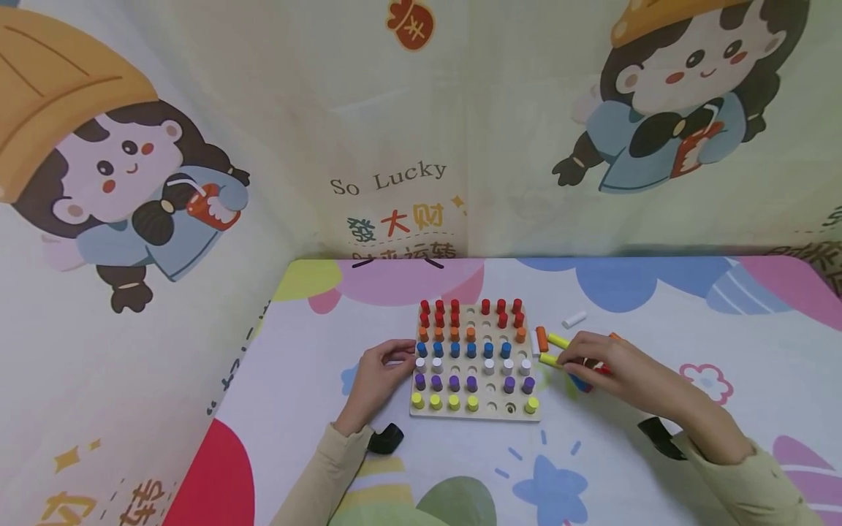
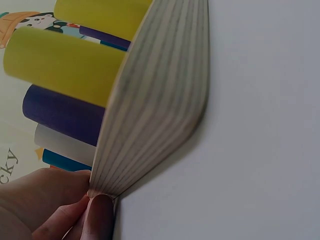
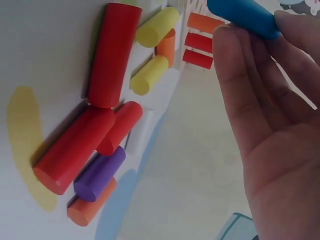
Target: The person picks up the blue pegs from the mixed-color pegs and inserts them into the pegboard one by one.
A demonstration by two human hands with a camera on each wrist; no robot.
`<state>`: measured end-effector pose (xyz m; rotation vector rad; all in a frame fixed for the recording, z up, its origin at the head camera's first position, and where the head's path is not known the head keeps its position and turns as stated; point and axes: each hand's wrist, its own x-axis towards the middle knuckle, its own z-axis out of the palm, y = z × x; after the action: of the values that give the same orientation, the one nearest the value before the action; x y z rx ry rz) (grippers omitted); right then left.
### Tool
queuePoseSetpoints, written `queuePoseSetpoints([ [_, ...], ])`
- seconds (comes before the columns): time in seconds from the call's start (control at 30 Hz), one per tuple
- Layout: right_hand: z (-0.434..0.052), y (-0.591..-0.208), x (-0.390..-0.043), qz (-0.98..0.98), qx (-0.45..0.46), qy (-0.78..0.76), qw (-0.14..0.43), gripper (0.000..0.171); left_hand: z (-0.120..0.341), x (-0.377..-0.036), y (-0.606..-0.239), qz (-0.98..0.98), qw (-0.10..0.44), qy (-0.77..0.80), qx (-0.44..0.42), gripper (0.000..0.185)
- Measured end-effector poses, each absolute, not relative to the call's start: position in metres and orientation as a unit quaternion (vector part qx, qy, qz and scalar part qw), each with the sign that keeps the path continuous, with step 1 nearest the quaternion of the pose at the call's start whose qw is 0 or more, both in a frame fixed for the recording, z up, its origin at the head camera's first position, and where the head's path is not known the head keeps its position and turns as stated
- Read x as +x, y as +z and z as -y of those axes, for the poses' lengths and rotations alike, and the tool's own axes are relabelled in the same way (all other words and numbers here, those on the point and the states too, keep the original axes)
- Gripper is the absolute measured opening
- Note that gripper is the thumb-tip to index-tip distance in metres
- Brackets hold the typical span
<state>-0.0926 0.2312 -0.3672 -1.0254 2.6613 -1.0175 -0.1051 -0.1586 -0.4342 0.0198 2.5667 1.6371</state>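
Observation:
A wooden pegboard lies on the table, with rows of red, orange, blue, white, purple and yellow pegs standing in it and several holes bare. My left hand holds its left edge; in the left wrist view, fingertips grip the board's side. To the right of the board, my right hand pinches a blue peg between thumb and fingers, raised above the table. Loose pegs lie below that hand, among them red pegs, a purple peg and yellow pegs.
Beside the board's right edge lie a loose orange peg and a white peg. Another white peg rests farther back. A patterned cloth covers the table, and printed sheeting hangs behind and at the left.

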Motion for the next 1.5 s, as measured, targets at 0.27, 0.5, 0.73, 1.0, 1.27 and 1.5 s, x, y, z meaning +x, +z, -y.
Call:
queuePoseSetpoints([
  [0.27, -0.225, -0.363, -0.095, -0.881, -0.329, -0.337, 0.046, 0.015, 0.163, -0.105, -0.433, -0.841, 0.048, 0.539, 0.003, 0.031],
  [0.5, -0.22, -0.361, -0.097, -0.893, -0.321, -0.312, 0.038, 0.014, 0.163, -0.105, -0.433, -0.84, 0.044, 0.541, 0.007, 0.03],
  [0.73, -0.215, -0.362, -0.099, -0.902, -0.302, -0.307, 0.021, 0.017, 0.163, -0.104, -0.436, -0.839, 0.045, 0.542, 0.002, 0.029],
  [1.0, -0.209, -0.359, -0.102, -0.899, -0.294, -0.324, 0.019, 0.018, 0.162, -0.104, -0.435, -0.836, 0.043, 0.547, 0.012, 0.031],
  [1.27, -0.205, -0.359, -0.107, -0.896, -0.311, -0.316, -0.027, 0.019, 0.156, -0.099, -0.425, -0.839, 0.046, 0.542, 0.004, 0.032],
  [1.5, -0.203, -0.359, -0.111, -0.894, -0.313, -0.318, -0.044, 0.022, 0.149, -0.094, -0.402, -0.84, 0.049, 0.541, 0.008, 0.03],
])
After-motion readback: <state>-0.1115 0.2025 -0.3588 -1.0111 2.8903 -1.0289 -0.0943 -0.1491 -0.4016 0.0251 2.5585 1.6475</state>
